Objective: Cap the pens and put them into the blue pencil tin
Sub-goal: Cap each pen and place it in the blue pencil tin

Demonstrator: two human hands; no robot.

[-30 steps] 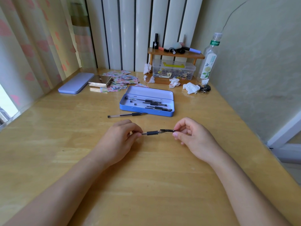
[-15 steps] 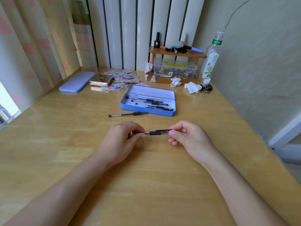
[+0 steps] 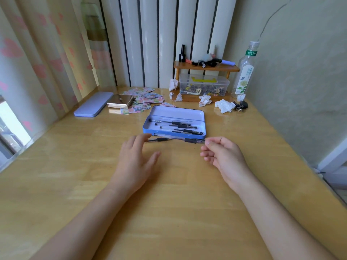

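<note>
Since the earlier frame, left hand (image 3: pixel 135 162) released the pen (image 3: pixel 187 140), fingers now spread open above a second pen (image 3: pixel 159 139) on the table (image 3: pixel 75 175). Right hand (image 3: pixel 221 156) pinches the capped pen's end, just in front of the blue pencil tin (image 3: pixel 174 133) beyond both hands.

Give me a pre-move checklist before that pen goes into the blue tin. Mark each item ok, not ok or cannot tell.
1. Pen held securely: ok. The right hand pinches one end of the pen in its fingers.
2. Cap fully seated: cannot tell, the pen is blurred.
3. Left hand clear of the pen: ok. The left hand is open and holds nothing.
4. Blue tin open: ok. The blue tin has no lid on it; the lid lies far left.
5. Room inside: ok, the pens in it leave bare floor at the back.
6. Other pens left: not ok. One loose pen lies on the table in front of the tin.
</note>
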